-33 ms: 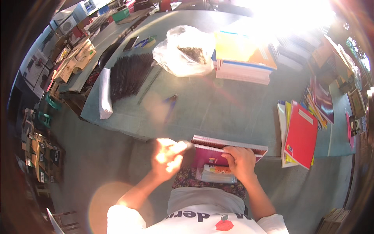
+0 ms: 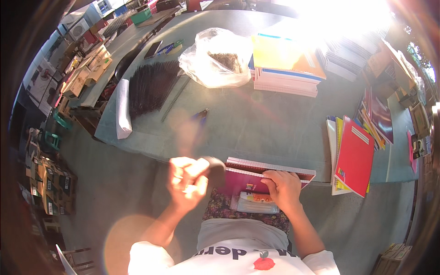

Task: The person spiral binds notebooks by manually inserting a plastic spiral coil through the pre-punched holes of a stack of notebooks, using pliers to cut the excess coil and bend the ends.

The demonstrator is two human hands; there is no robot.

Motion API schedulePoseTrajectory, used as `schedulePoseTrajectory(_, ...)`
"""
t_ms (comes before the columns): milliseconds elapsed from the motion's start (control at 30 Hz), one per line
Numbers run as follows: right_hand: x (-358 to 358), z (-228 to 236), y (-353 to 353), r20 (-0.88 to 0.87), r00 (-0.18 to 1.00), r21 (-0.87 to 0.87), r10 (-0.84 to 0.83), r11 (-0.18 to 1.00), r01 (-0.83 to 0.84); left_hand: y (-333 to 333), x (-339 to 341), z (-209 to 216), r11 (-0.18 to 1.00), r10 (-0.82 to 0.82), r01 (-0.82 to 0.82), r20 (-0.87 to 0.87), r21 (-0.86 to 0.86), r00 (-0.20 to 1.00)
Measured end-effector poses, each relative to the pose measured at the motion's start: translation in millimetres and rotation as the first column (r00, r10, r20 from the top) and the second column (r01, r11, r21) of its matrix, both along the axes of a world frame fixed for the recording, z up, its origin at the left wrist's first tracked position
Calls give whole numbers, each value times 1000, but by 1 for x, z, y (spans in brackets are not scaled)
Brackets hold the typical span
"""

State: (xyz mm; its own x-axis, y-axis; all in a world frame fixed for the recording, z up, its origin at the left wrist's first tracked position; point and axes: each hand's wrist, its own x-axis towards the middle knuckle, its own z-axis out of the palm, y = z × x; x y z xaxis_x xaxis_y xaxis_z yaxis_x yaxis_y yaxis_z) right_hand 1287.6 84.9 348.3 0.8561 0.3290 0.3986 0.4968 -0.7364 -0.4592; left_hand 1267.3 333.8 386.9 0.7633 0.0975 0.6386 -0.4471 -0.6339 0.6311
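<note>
A long grey-green table (image 2: 275,123) fills the view beyond both hands. Far ahead of the fingers, stacks of bound books with yellow and orange covers (image 2: 284,64) sit beside a crumpled clear plastic bag (image 2: 215,57). Ahead and to the left of the fingers lies a spread of black spiral binding coils (image 2: 153,85). To the right of the fingers, a fanned pile of notebooks topped by a red cover (image 2: 355,156) rests at the table's near edge. The magenta spiral-bound notebook (image 2: 256,176) stands at the table's near edge, over the lap. The right hand (image 2: 284,188) presses on it, fingers laid flat and close together over its top edge. The left hand (image 2: 188,181) is raised just left of the notebook, fingers curled in a loose fist around a dark blurred object (image 2: 215,167); what it is cannot be told. Small blue-handled pliers (image 2: 200,114) lie beyond the left fingers.
</note>
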Motion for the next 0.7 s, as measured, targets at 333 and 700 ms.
schedulePoseTrajectory(333,2,1,3,-4,1000,21,-23,1000,23,2,9,1,986,-71,74,-29,152,997)
schedulePoseTrajectory(700,7,7,-7,17,999,40,-40,998,39,-27,12,-29,935,-307,318,-90,158,947)
